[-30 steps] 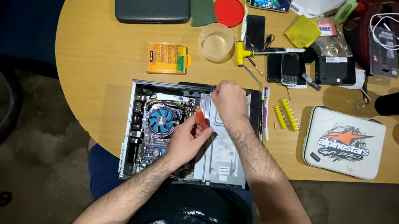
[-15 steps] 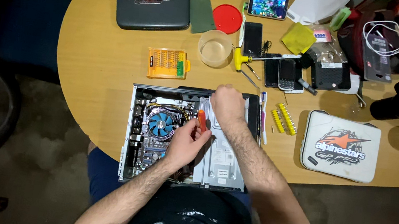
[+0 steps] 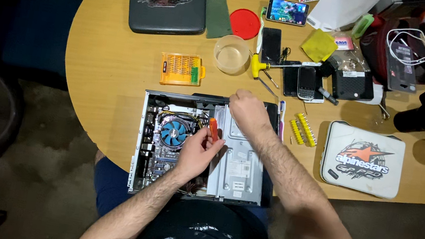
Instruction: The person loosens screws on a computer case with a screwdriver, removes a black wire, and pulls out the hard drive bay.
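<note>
1. the left hand (image 3: 197, 154) keeps its fingers closed around an orange-handled screwdriver (image 3: 213, 129) over the open computer case (image 3: 147, 143), as before.
2. the right hand (image 3: 246, 109) stays at the case's far edge, fingers curled; what they pinch cannot be told.
3. the view has shifted slightly; the yellow bit box (image 3: 180, 69) lies unmoved.

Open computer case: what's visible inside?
Inside the computer case: a blue cooler fan on the board, a grey drive cage. Left hand holds an orange-handled screwdriver; right hand covers the far edge.
</note>
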